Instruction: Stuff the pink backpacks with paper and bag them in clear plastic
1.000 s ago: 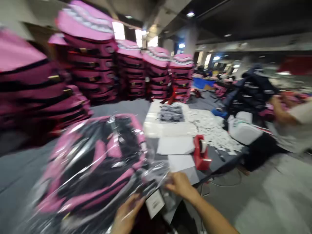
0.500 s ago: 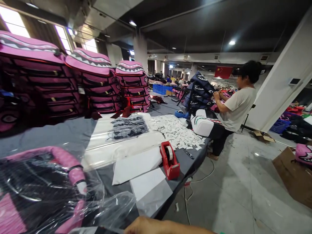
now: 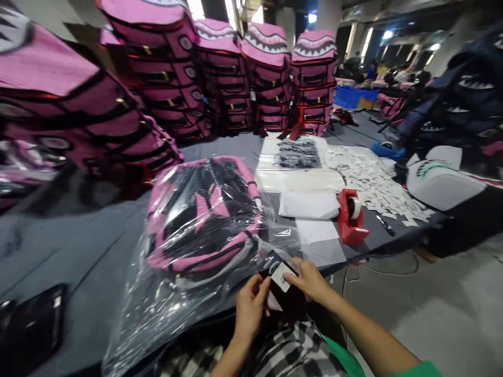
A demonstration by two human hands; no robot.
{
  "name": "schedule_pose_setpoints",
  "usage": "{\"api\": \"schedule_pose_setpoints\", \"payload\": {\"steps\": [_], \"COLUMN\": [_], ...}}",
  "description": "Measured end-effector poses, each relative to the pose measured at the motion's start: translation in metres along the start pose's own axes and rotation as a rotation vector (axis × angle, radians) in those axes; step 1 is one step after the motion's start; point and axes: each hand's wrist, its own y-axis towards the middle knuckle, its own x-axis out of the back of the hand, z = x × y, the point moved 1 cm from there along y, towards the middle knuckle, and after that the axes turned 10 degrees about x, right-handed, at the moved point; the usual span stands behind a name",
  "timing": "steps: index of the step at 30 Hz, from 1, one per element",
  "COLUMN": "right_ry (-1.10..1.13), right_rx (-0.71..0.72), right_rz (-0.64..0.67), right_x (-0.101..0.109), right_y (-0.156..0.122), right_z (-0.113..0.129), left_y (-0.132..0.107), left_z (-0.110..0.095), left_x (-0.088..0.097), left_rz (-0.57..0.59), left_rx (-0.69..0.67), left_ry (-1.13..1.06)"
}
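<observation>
At the table's near edge, my left hand (image 3: 251, 303) and my right hand (image 3: 310, 280) pinch a dark hang tag with a white label (image 3: 281, 276) between them. My left thumb and fingers close at the tag's left side, my right ones at its right side. Just beyond my hands lies a pink and black backpack (image 3: 204, 214), flat inside a clear plastic bag (image 3: 157, 314). The bag spreads loosely toward the front edge and reaches up to the tag. Part of the tag's lower end is dark and hard to make out.
A red tape dispenser (image 3: 352, 220) stands right of some white sheets (image 3: 310, 204). Many small white labels (image 3: 381, 180) lie behind it, near a small dark cutter (image 3: 385, 225). Tall stacks of pink backpacks (image 3: 271, 78) line the back. A black item (image 3: 35, 324) lies at left.
My view has swung left and down. Both hands now show at the tag, where only one forearm and hand showed at the bottom before. The co-worker has left the view.
</observation>
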Motion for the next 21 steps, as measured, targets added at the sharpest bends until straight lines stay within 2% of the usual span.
{"api": "schedule_pose_setpoints", "payload": {"steps": [2,3,5,7,8,10,13,15,18,19,21], "right_ry": [-0.053,-0.079,-0.135,-0.226,-0.279,-0.378,-0.447,-0.459,-0.498,-0.505,-0.478], "right_rx": [-0.02,-0.016,0.005,0.025,0.038,0.087,0.212,0.287,0.354,0.376,0.439], "right_rz": [-0.032,-0.038,-0.046,-0.052,-0.056,-0.079,-0.136,-0.151,-0.095,-0.034,0.14], "right_x": [-0.005,-0.007,-0.007,-0.006,-0.006,-0.009,-0.022,-0.035,-0.045,-0.042,-0.022], "right_y": [-0.003,-0.006,-0.011,-0.018,-0.022,-0.031,-0.049,-0.064,-0.084,-0.087,-0.086], "right_z": [-0.003,-0.004,-0.004,-0.003,-0.002,-0.001,-0.004,-0.012,-0.018,-0.016,-0.004], "left_y": [0.001,0.002,0.007,0.017,0.023,0.036,0.047,0.05,0.05,0.051,0.05], "left_z": [-0.004,-0.008,-0.022,-0.046,-0.061,-0.089,-0.119,-0.122,-0.105,-0.097,-0.082], "left_x": [0.001,0.005,0.016,0.023,0.024,0.021,0.011,0.006,0.006,0.008,0.013], "left_rz": [0.093,0.088,-0.02,-0.091,-0.054,0.122,0.357,0.422,0.418,0.411,0.388], "left_rx": [-0.054,-0.132,-0.383,-0.707,-0.866,-1.133,-1.344,-1.444,-1.577,-1.598,-1.623], "left_ry": [0.185,0.334,0.676,0.976,1.095,1.273,1.389,1.393,1.369,1.364,1.346]}}
